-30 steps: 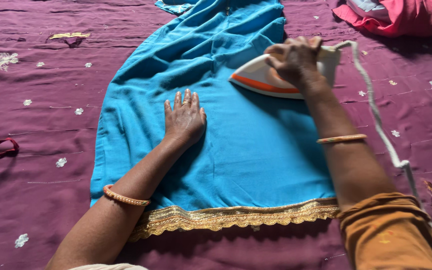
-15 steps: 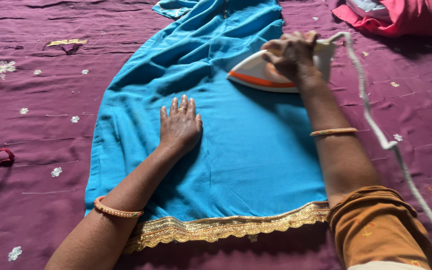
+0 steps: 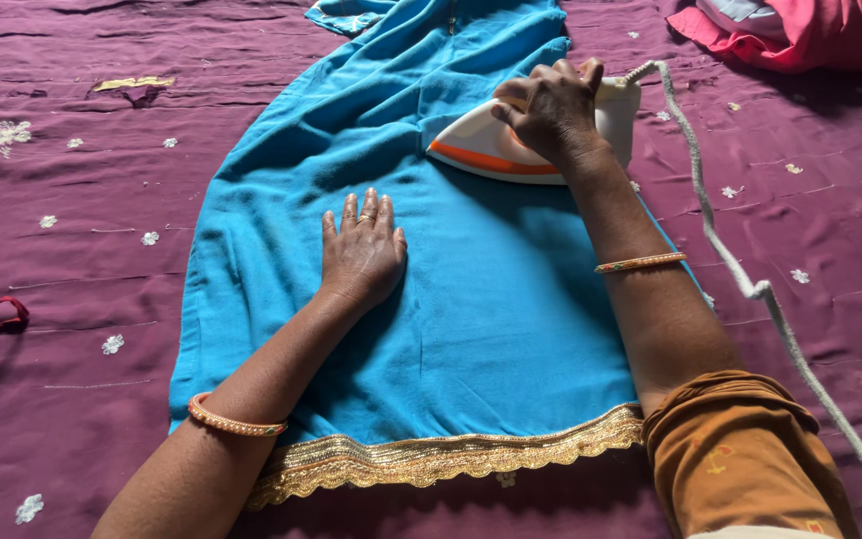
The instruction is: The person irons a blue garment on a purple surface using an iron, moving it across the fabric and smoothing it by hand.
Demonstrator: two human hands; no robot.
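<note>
right hand (image 3: 549, 110) is wrapped tight round the handle of a white iron (image 3: 511, 145) with an orange stripe, sitting flat on the upper part of a smooth turquoise garment (image 3: 471, 289). pointed nose aims away from the grip toward the garment's left edge, with some open blue cloth ahead of it. a thick white braided cord (image 3: 740, 279) trails off behind the grip over the maroon embroidered bedspread (image 3: 82, 250). left hand (image 3: 361, 255) lies flat, fingers spread, holding nothing, below and left of the iron, well apart from it. scalloped gold lace trim (image 3: 451, 454) runs along the near hem. crumpled red cloth (image 3: 810, 35) sits beyond the cord.
</note>
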